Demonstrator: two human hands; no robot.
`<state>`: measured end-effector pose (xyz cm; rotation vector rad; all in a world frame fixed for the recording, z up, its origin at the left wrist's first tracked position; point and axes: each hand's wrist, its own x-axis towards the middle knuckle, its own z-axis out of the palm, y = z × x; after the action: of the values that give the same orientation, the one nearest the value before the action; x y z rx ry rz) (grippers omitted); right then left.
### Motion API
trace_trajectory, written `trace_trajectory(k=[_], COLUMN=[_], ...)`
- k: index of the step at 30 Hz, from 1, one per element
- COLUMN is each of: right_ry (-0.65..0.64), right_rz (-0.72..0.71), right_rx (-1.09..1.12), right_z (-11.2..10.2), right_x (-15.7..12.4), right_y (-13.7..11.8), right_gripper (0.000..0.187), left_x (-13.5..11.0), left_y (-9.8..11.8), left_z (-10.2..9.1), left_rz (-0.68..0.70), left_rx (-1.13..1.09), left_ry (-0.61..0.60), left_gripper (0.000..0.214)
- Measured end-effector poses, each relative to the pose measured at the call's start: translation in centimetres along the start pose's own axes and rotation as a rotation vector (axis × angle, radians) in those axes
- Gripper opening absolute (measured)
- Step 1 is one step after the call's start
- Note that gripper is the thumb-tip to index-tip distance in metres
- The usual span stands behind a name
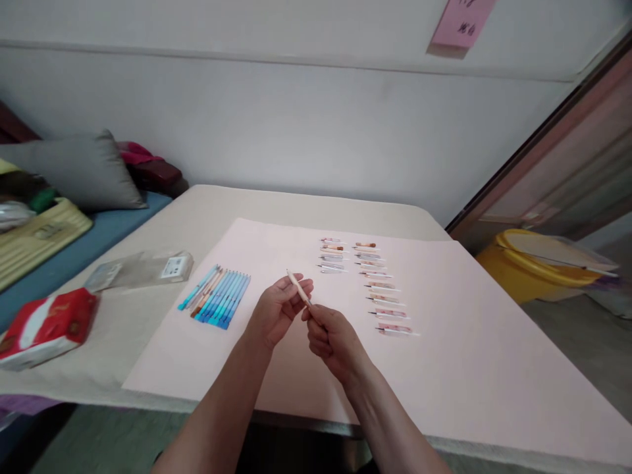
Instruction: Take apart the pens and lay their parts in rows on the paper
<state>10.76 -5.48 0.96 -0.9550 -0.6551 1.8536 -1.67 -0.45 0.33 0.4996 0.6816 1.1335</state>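
Note:
A cream pen with a brown lower end (299, 288) is held above the pink sheet, its tip pointing up and to the left. My left hand (276, 308) has its fingers closed around the upper part of the pen. Lower down, my right hand (336, 339) grips the brown end in curled fingers. To the left lies a close row of blue and brown pens (222, 299). Beyond my hands there is a short column of pen parts (332, 258). A longer column of pinkish barrels with thin refills (388, 299) runs down on the right.
The pink sheet (469, 342) covers much of the cream table (207, 204). At the left are a clear plastic bag (148, 271) and a red tissue pack (54, 326). A grey cushion (93, 168) sits further back. A yellow bin (523, 263) stands beyond the right edge.

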Motion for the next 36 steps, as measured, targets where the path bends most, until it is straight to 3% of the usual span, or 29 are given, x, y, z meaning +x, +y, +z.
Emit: trace_trajectory(k=[9, 16, 19, 25, 29, 32, 36], right_ry=[0.151, 0.014, 0.023, 0.21, 0.264, 0.277, 0.282], right_rz=[-0.145, -0.072, -0.08, -0.251, -0.371, -0.351, -0.265], right_rx=[-0.264, -0.152, -0.15, -0.555, -0.776, -0.772, -0.671], right_z=[0.05, -0.04, -0.08, -0.12, 0.04, -0.13, -0.74], right_x=[0.2, -0.29, -0.23, 0.17, 0.12, 0.24, 0.63], right_y=[0.67, 0.13, 0.21, 0.65, 0.9, 1.01, 0.89], right_gripper=[0.019, 0.025, 0.025, 0.023, 0.026, 0.025, 0.023], left_x=[-0.27, -0.16, -0.31, -0.49, -0.41, -0.45, -0.53], left_y=[0.09, 0.23, 0.24, 0.18, 0.02, -0.03, 0.08], left_z=[-0.09, -0.25, 0.07, 0.48, 0.34, 0.41, 0.57], left_rz=[0.023, -0.02, -0.008, 0.061, 0.072, 0.053, -0.024], left_rx=[0.026, 0.056, 0.076, 0.141, 0.227, 0.234, 0.082], left_ry=[0.03, -0.081, -0.06, 0.002, 0.09, 0.107, 0.047], left_gripper=[0.015, 0.019, 0.02, 0.015, 0.023, 0.024, 0.021])
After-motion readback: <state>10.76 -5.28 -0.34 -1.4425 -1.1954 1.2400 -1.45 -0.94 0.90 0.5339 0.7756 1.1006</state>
